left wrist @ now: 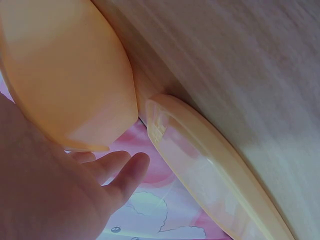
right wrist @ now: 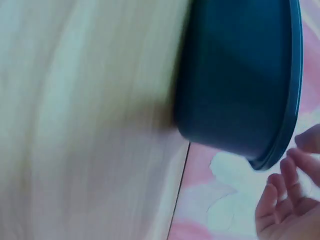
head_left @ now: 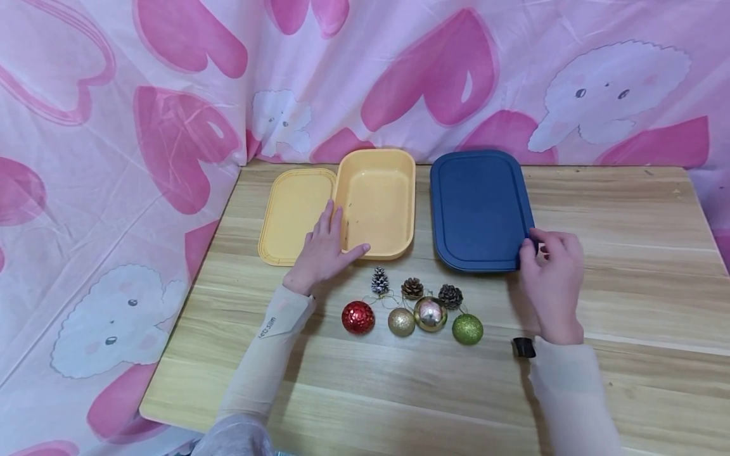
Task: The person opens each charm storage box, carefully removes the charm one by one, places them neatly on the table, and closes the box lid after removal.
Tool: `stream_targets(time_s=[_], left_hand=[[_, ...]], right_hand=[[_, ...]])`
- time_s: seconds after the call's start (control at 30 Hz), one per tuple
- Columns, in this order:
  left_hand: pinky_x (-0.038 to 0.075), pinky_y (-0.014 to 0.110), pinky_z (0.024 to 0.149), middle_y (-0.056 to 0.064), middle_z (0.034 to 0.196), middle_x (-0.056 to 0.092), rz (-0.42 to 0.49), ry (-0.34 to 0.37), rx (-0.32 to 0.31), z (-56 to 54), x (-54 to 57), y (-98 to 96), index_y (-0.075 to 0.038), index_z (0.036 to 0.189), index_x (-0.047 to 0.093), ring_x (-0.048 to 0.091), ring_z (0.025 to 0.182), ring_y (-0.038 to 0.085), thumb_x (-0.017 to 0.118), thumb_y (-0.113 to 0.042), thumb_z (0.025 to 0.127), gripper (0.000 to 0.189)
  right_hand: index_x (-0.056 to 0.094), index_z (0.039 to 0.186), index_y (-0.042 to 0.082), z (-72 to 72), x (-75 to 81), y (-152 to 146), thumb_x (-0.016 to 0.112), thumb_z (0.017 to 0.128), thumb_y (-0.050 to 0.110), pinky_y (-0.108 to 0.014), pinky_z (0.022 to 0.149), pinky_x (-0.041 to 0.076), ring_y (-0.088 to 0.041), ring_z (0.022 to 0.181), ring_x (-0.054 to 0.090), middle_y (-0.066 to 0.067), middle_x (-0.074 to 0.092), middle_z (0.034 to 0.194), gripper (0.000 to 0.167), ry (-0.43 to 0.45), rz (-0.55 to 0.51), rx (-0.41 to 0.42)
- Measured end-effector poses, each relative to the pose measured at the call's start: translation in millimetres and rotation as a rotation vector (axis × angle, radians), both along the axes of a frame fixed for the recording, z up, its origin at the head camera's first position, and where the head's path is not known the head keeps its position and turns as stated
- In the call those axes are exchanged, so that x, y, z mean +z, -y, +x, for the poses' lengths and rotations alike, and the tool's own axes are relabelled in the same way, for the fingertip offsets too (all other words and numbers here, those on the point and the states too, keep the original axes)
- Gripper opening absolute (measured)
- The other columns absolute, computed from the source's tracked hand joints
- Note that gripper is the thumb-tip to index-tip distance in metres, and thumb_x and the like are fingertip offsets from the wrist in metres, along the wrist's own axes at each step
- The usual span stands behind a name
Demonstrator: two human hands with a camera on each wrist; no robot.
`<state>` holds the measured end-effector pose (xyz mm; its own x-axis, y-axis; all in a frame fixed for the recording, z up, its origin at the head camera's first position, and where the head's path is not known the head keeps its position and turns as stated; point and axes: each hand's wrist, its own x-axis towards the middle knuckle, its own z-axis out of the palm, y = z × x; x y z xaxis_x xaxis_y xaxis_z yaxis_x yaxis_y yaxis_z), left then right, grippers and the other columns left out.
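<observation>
My left hand (head_left: 323,248) is at the left rim of an open yellow plastic container (head_left: 379,206), its fingers straight and thumb spread over the near rim. In the left wrist view, fingers (left wrist: 127,180) reach along the container's outer wall. A flat yellow lid (head_left: 296,215) lies left of that container. On the right stands a dark blue container (right wrist: 230,75) covered by a blue lid (head_left: 481,209). My right hand (head_left: 553,278) is at the lid's near right edge, thumb and forefinger tips right at the rim. The right wrist view shows the other fingers (right wrist: 270,200) loosely bent below the rim.
Nearer me lie a red ball ornament (head_left: 358,317), a gold glitter ball (head_left: 401,322), a shiny gold ball (head_left: 430,314), a green ball (head_left: 467,329) and pine cones (head_left: 412,288). A black object (head_left: 523,347) is beside my right sleeve. Pink curtain (head_left: 319,76) borders the wooden table (head_left: 399,392).
</observation>
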<state>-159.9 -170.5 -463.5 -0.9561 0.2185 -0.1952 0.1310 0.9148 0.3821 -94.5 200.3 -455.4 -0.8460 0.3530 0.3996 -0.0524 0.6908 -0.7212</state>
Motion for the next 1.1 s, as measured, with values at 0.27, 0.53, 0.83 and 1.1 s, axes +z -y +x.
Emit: stream_targets(time_s=[0.27, 0.53, 0.83, 1.1], left_hand=[[0.022, 0.065, 0.113, 0.005, 0.163, -0.016, -0.003, -0.002, -0.003, -0.3, -0.4, 0.4, -0.012, 0.156, -0.001, 0.009, 0.149, 0.036, 0.041, -0.080, 0.082, 0.108], [0.021, 0.065, 0.113, 0.004, 0.163, -0.017, -0.004, 0.005, 0.001, 0.3, -0.1, 0.1, -0.013, 0.156, -0.002, 0.009, 0.150, 0.036, 0.041, -0.079, 0.083, 0.108], [0.021, 0.065, 0.113, 0.003, 0.162, -0.018, -0.003, 0.009, 0.000, 0.8, 0.6, -0.4, -0.014, 0.156, -0.003, 0.009, 0.149, 0.036, 0.041, -0.079, 0.083, 0.107], [0.023, 0.065, 0.113, 0.005, 0.163, -0.015, -0.003, -0.004, -0.003, 0.6, 1.0, -0.6, -0.011, 0.156, 0.000, 0.009, 0.149, 0.036, 0.041, -0.079, 0.083, 0.108]], right_hand=[[0.068, 0.115, 0.000, -4.4, 2.9, -17, 0.057, 0.093, 0.024, -0.012, 0.065, 0.035, 0.014, 0.066, 0.042, -0.010, 0.064, 0.095, 0.035, 0.277, -0.124, -0.150], [0.069, 0.117, 0.004, -9.1, 1.0, -24, 0.051, 0.096, 0.039, -0.019, 0.063, 0.038, -0.003, 0.071, 0.047, -0.011, 0.064, 0.095, 0.044, 0.474, -0.148, -0.109], [0.068, 0.116, 0.002, -12.3, 0.4, -26, 0.049, 0.097, 0.042, -0.021, 0.062, 0.038, -0.012, 0.076, 0.048, -0.011, 0.061, 0.092, 0.048, 0.534, -0.145, -0.080], [0.068, 0.113, 0.001, -11.9, 0.5, -26, 0.047, 0.096, 0.045, -0.019, 0.056, 0.039, -0.011, 0.072, 0.048, -0.008, 0.060, 0.088, 0.052, 0.574, -0.145, -0.069]])
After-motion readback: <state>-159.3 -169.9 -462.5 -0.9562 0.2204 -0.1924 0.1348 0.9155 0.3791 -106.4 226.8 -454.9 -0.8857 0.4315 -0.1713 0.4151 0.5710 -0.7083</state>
